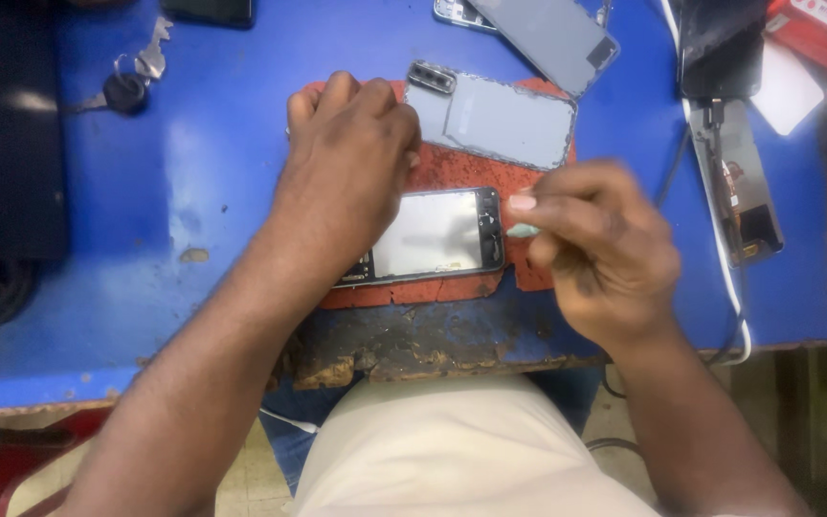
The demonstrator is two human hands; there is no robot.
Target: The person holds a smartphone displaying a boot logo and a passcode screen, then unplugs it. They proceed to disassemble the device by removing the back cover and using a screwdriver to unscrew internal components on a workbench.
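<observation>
Glassy, thin and fragile, the opened phone lies pinned under the flat left hand; the right hand pinches what looks like a small pale tool at its edge.

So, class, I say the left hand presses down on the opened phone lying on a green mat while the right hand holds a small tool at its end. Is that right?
Not quite: the mat is red, not green, as the head view shows. The rest holds: the left hand presses on the opened phone and the right hand holds a small tool at its end.
</observation>
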